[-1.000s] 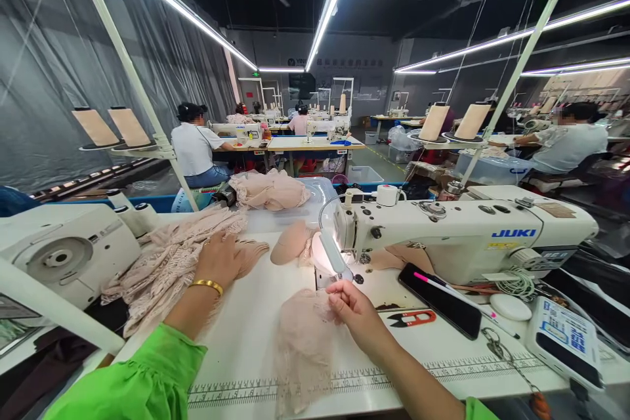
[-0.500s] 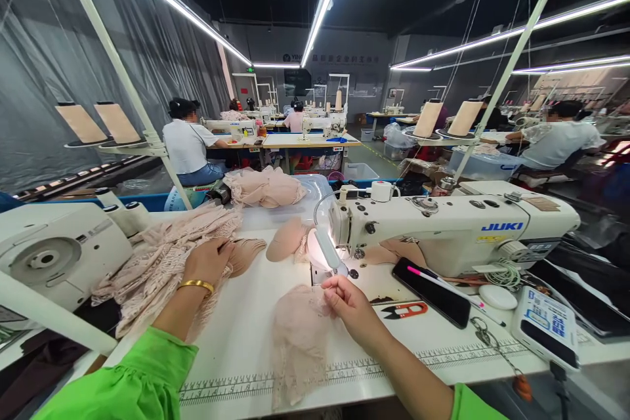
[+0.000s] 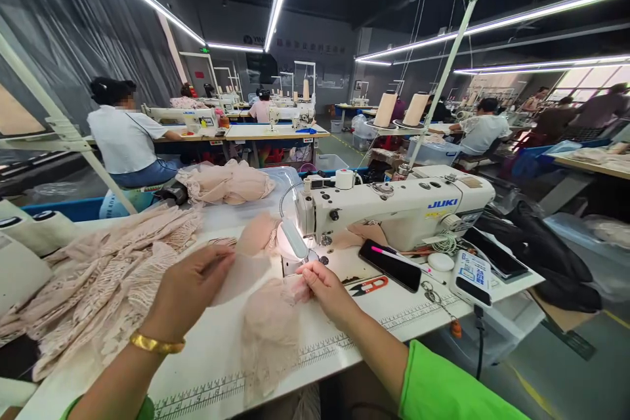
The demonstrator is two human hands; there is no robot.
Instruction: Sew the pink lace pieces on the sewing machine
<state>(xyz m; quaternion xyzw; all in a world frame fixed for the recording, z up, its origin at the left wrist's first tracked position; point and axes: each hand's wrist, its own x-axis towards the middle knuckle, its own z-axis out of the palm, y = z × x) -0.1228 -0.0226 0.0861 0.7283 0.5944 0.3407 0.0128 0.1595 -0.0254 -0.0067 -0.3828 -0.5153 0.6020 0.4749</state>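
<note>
My left hand, a gold bangle on its wrist, pinches a thin beige cup-shaped piece that is smeared by motion. Behind the fingers shows part of a stack of similar beige pieces. My right hand has thumb and fingers closed on the edge of a sheer pale pink fabric piece, which lies over the table's printed ruler. Just beyond the right fingers are the lit needle area and small lamp of the sewing machine. Another beige cup piece rests left of the machine head.
Beige lace garments are heaped at left, with more fabric on a clear plastic bin behind. Red thread snips, a phone, a pink-tipped pen and a power bank lie at right. Co-workers sit at machines beyond.
My left hand has come away from the stack toward me, carrying a beige piece. My right hand keeps its pinch on the sheer fabric. The view has turned to the right.
</note>
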